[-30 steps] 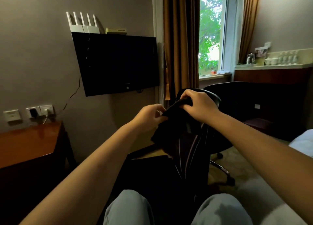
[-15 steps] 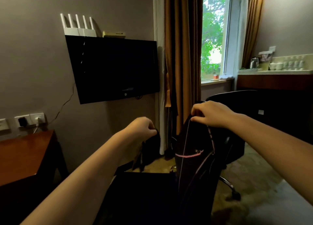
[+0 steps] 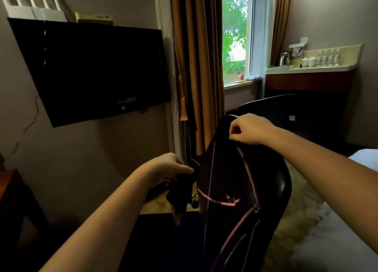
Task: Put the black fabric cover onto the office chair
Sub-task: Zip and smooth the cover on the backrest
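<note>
Right by the curtain (image 3: 196,67), between the wall TV (image 3: 92,67) and the bed (image 3: 337,230), we're working on the office chair (image 3: 282,181). Its backrest is standing upright in front of us, long axis running top to bottom. The black fabric cover (image 3: 225,179), the one with pink seam lines, is sitting over the top of the backrest and hanging down the side facing us. The chair's shiny right edge is showing bare, so we're reading it as partly on, not properly seated. Our right hand (image 3: 252,131) is sitting up at the top edge, fingers curled and pinching the cover's fabric there. Our left hand (image 3: 167,167) is hanging lower, just off the backrest's left edge, gripping a bunched loose wad (image 3: 180,192) of the same fabric that's dangling beside that edge instead of wrapping it. So here's what the next move is turning on: the slack is lying left of and below the top grip. The left hand is the one right on it, while the right is basically anchoring the high end. We're guessing the loose side is needing to get pulled across and down along the backrest's length with the top pinned. How far the cover is reaching on the far side, we can't tell, it's all black on black.
</note>
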The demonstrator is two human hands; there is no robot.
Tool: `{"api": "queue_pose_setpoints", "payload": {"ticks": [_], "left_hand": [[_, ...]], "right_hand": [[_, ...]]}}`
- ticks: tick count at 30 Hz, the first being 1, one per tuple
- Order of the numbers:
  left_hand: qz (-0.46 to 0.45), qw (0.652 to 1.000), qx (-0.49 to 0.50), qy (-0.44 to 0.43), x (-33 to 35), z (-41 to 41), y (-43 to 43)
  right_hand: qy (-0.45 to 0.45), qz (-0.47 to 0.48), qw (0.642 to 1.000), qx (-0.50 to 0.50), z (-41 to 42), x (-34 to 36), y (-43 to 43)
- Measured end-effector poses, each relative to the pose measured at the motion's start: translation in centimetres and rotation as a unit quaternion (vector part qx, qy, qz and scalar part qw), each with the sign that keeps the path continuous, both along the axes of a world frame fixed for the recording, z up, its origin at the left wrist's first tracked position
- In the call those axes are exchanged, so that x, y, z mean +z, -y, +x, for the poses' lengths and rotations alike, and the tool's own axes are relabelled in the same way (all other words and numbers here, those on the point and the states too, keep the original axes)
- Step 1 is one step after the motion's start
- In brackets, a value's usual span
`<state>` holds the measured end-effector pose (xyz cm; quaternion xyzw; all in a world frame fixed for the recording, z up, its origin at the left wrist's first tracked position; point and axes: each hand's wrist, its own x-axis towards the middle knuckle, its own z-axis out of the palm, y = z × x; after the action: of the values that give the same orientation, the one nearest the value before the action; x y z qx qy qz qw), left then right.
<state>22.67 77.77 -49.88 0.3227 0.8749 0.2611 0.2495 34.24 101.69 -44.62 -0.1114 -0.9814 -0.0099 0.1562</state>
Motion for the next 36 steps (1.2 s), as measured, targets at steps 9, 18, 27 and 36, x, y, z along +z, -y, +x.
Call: {"api": "queue_pose_setpoints", "payload": {"ticks": [9,18,27,36], "left_hand": [[0.213,0.961,-0.01,-0.178,-2.8,-0.2,-6.0],[0.278,0.945,-0.052,-0.164,-3.3,2.1,-11.6],[0.183,0.927,-0.103,-0.311,-3.9,2.2,-14.2],[0.245,0.886,-0.136,-0.369,-4.4,4.2,-12.1]], "right_hand": [[-0.01,-0.011,1.0,-0.014,-0.9,-0.1,-0.7],[-0.039,-0.058,0.997,-0.013,-0.9,-0.2,-1.2],[-0.035,-0.042,0.998,-0.016,-1.9,-0.4,-2.1],[-0.025,-0.033,0.999,-0.018,-2.0,-0.2,-1.9]]}}
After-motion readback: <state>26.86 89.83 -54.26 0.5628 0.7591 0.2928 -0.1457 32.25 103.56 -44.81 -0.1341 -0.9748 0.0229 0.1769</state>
